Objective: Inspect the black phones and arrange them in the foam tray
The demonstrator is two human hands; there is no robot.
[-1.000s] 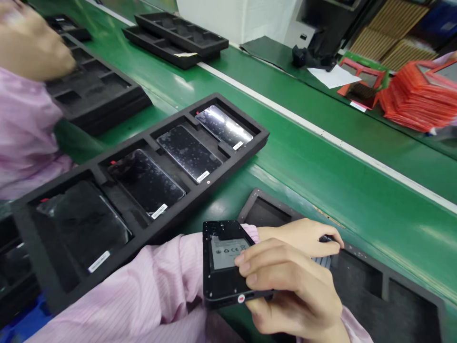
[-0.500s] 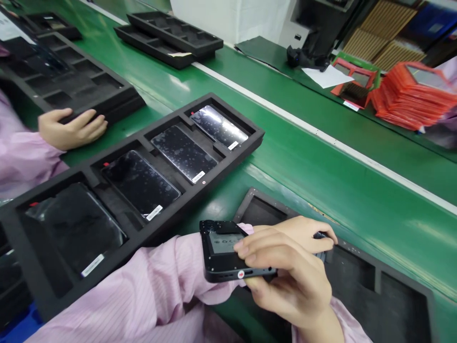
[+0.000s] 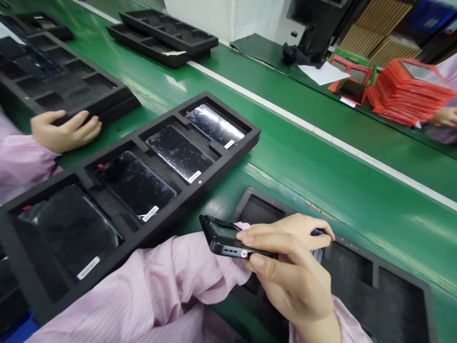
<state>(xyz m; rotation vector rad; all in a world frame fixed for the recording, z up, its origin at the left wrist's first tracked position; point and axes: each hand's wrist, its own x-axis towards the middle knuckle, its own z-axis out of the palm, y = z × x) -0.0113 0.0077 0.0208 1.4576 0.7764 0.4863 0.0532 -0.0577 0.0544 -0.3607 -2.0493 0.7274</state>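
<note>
1. Presently, we hold a dark phone (image 3: 228, 239) in our right hand (image 3: 291, 267), whose fingers are closed on it: fingertips press the upper face while the thumb supports it from below.
2. We have the phone tilted in the air above our left sleeve (image 3: 210, 271), with an edge turned towards us; on that edge we see slots and a round sticker (image 3: 244, 254) with a red mark.
3. Our left hand (image 3: 300, 228) reaches behind the right, over a compartmented tray (image 3: 378, 261). Its fingers curl at a small dark object (image 3: 317, 232), partly hidden, and we cannot tell whether they grip it.
4. To the left of the phone we see a black tray (image 3: 185, 193) with 4 dark panels (image 3: 180, 153) in a row, each in its own compartment, each bearing a white label; 3 red tabs show.
5. Beyond its far side, a co-worker's hand (image 3: 67, 131) touches the edge of a larger tray (image 3: 107, 105), fingers bent.
6. Across the green bench (image 3: 278, 138) we see 2 stacked trays (image 3: 164, 38), a white sheet (image 3: 323, 73) and a pile of red frames (image 3: 403, 93), with another person's hand (image 3: 448, 117) beside the pile.
</note>
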